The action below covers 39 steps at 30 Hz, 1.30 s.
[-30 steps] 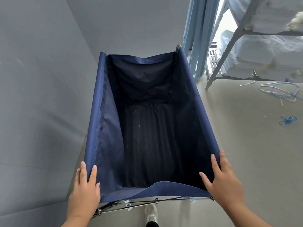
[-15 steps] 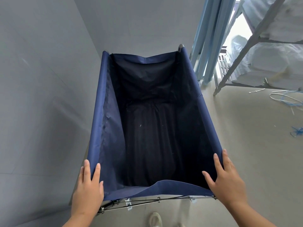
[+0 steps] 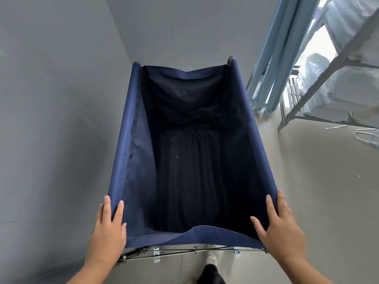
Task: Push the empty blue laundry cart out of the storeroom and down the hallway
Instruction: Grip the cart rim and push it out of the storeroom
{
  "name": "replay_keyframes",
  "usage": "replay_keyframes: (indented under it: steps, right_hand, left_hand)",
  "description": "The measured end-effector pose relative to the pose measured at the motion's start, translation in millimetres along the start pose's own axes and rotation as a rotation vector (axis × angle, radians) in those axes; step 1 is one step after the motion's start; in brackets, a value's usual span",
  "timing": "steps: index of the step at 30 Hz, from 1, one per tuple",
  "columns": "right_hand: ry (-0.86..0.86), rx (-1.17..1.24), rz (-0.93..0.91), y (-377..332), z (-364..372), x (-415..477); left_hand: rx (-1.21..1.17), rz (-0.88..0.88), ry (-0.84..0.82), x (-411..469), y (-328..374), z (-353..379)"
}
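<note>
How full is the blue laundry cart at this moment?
The cart is empty: its dark fabric floor and walls show bare all the way down, save one tiny pale speck.

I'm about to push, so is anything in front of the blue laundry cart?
Yes: a grey wall stands close ahead of the dark blue fabric laundry cart; bare beige floor shows only on its right.

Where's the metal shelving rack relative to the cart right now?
In the head view, the metal shelving rack stands upper right, to the right of the cart, just beyond the light blue poles.
</note>
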State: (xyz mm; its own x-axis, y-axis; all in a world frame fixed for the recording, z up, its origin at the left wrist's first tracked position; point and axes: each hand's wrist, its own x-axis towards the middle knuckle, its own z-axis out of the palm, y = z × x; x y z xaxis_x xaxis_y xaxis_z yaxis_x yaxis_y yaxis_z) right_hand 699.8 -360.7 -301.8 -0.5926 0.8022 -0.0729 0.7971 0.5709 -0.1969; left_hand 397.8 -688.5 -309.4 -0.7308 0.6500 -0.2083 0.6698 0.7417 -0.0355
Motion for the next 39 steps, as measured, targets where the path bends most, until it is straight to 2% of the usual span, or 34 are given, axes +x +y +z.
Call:
replay_keyframes:
  steps: [6,10,17,39]
  right_hand:
    - [-0.013,0.018,-0.018,-6,2,33]
    - [-0.015,0.026,-0.034,-10,1,58]
    - [-0.017,0.043,-0.062,-19,3,100]
    - [-0.02,-0.047,-0.077,-71,-5,236]
  left_hand:
    - [-0.043,-0.046,-0.025,28,0,-11]
    - [0.027,-0.025,-0.051,47,-1,-18]
    - [-0.023,-0.112,0.0,84,4,-31]
    - [-0.076,-0.138,0.037,209,-16,-42]
